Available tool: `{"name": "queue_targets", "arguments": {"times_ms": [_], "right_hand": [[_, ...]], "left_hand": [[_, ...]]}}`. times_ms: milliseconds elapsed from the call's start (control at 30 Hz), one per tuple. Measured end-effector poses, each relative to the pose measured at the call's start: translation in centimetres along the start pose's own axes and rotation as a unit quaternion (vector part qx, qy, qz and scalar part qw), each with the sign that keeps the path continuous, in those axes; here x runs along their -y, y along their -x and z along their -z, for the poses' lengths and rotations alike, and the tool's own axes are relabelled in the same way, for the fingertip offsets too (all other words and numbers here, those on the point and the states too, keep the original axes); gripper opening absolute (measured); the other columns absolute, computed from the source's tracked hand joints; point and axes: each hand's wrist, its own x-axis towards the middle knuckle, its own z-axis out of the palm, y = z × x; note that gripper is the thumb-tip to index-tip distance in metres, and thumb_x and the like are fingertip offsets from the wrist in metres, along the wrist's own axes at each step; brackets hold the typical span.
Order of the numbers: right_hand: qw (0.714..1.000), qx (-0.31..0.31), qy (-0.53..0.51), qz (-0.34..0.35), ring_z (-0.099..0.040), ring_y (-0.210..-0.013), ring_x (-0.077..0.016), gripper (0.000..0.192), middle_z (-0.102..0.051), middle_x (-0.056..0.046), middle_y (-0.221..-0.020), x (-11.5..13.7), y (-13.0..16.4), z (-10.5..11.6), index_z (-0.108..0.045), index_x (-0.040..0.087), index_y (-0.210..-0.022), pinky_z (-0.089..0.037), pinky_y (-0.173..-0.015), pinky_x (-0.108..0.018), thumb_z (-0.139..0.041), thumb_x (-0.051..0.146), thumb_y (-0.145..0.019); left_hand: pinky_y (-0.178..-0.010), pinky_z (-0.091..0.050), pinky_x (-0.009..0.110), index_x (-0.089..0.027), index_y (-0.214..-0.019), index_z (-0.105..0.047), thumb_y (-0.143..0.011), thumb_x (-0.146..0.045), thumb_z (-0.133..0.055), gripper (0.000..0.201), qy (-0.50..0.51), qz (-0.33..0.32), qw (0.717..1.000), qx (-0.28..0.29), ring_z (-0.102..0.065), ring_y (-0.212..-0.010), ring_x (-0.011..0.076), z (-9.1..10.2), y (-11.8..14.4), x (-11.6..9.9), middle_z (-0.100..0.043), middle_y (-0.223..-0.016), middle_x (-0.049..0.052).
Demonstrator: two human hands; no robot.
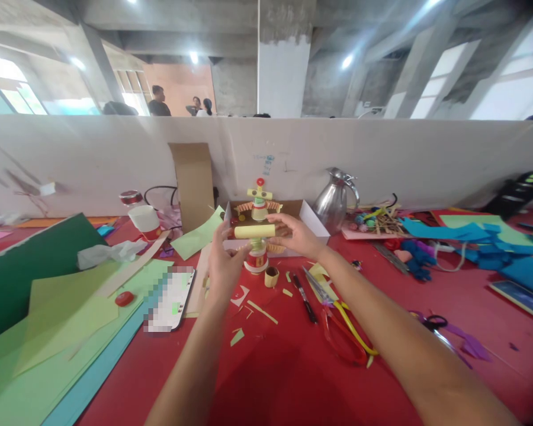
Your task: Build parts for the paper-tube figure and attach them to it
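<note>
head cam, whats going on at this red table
A person holds a rolled yellow paper tube level between both hands, left hand and right hand, against a small paper-craft figure standing on the red table. Behind the figure sits an open white box. Scissors, a black pen, paper scraps and green paper sheets lie around.

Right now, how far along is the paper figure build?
Done: the figure stands upright on the red table, with a head, frilled arms and a red-and-white base. In hand: the left hand and right hand hold a yellow paper roll across its middle. Left: the roll looks held rather than fixed, and a small paper ring lies loose beside the base.
</note>
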Motion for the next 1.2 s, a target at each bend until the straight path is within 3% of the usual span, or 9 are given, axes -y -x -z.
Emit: {"name": "queue_targets", "arguments": {"times_ms": [133,233,467,633,733,833,900,1000,1200], "right_hand": [[0.997,-0.079,0.013,-0.004,-0.062,-0.105,-0.0227,0.049,-0.061,-0.007,-0.126,0.4,1.4,0.6,-0.058,0.03,-0.127,-0.053,-0.086,-0.038,-0.074,0.035,-0.081],[0.991,-0.128,0.023,0.015,-0.063,-0.099,-0.0217,0.038,-0.063,-0.006,-0.117,0.7,1.9,0.2,-0.065,0.029,-0.119,-0.054,-0.082,-0.035,-0.072,0.037,-0.083],[0.991,-0.126,0.0,0.036,-0.066,-0.086,-0.0182,0.017,-0.067,-0.006,-0.106,0.2,0.8,-2.0,-0.074,0.025,-0.101,-0.055,-0.077,-0.033,-0.065,0.03,-0.088],[0.991,-0.128,0.019,0.014,-0.067,-0.083,-0.0185,0.014,-0.071,-0.005,-0.097,-0.8,0.2,-2.5,-0.071,0.022,-0.097,-0.055,-0.076,-0.033,-0.063,0.028,-0.086],[0.992,-0.119,0.034,0.013,-0.067,-0.088,-0.0194,0.014,-0.07,-0.005,-0.099,-0.8,0.1,-2.4,-0.069,0.021,-0.096,-0.054,-0.08,-0.034,-0.063,0.025,-0.084],[0.992,-0.111,0.049,0.021,-0.065,-0.094,-0.021,0.016,-0.068,-0.006,-0.103,0.0,-0.2,-2.0,-0.067,0.021,-0.098,-0.053,-0.083,-0.036,-0.063,0.022,-0.082],[0.992,-0.1,0.066,0.033,-0.064,-0.094,-0.021,0.019,-0.068,-0.006,-0.105,0.7,-0.3,-1.6,-0.066,0.022,-0.1,-0.052,-0.085,-0.037,-0.064,0.02,-0.081],[0.99,-0.08,0.1,0.054,-0.063,-0.093,-0.0208,0.021,-0.068,-0.005,-0.105,1.7,-0.7,-1.2,-0.066,0.023,-0.102,-0.051,-0.086,-0.037,-0.065,0.02,-0.081],[0.99,-0.044,0.127,0.045,-0.065,-0.098,-0.0219,0.021,-0.07,-0.006,-0.106,2.7,-1.4,-0.8,-0.069,0.023,-0.103,-0.051,-0.089,-0.038,-0.065,0.019,-0.082]], "left_hand": [[-0.043,-0.043,0.017,-0.032,-0.136,-0.049,-0.075,-0.025,-0.073,0.066,-0.008,0.002,0.999,-0.041,-0.061,-0.056,0.0058,2.4,-0.1,-1.1,-0.057,-0.135,0.01],[-0.039,-0.041,0.017,-0.03,-0.134,-0.054,-0.082,-0.027,-0.065,0.054,-0.013,0.014,1.0,-0.024,-0.061,-0.053,0.0059,3.1,-0.5,-1.4,-0.056,-0.137,0.012],[-0.04,-0.045,0.02,-0.028,-0.133,-0.06,-0.087,-0.03,-0.06,0.046,-0.046,0.021,0.996,0.072,-0.06,-0.05,0.0085,0.5,-1.9,-0.1,-0.069,-0.109,0.008],[-0.044,-0.048,0.021,-0.023,-0.115,-0.07,-0.087,-0.029,-0.06,0.031,-0.082,-0.012,0.995,0.064,-0.061,-0.053,0.0075,0.0,-2.8,1.1,-0.062,-0.116,0.01],[-0.043,-0.047,0.02,-0.029,-0.134,-0.056,-0.084,-0.027,-0.064,0.051,-0.069,-0.015,0.996,0.051,-0.057,-0.051,0.0053,0.3,-2.0,1.0,-0.059,-0.127,0.01],[-0.042,-0.047,0.02,-0.035,-0.149,-0.031,-0.078,-0.026,-0.072,0.082,-0.043,-0.012,0.999,-0.024,-0.055,-0.052,0.004,0.1,0.2,0.5,-0.05,-0.141,0.011],[-0.044,-0.048,0.021,-0.035,-0.149,-0.028,-0.077,-0.024,-0.072,0.085,-0.026,-0.002,0.998,-0.052,-0.054,-0.052,0.0032,-0.6,1.9,0.4,-0.048,-0.144,0.011],[-0.045,-0.049,0.022,-0.032,-0.145,-0.033,-0.075,-0.022,-0.074,0.082,0.005,0.035,0.999,-0.032,-0.053,-0.049,0.0019,-2.3,3.5,0.5,-0.048,-0.145,0.013],[-0.047,-0.051,0.024,-0.028,-0.142,-0.024,-0.07,-0.024,-0.078,0.09,0.099,0.063,0.989,-0.088,-0.062,-0.056,0.0073,-5.3,2.8,0.9,-0.051,-0.139,0.017]]}}
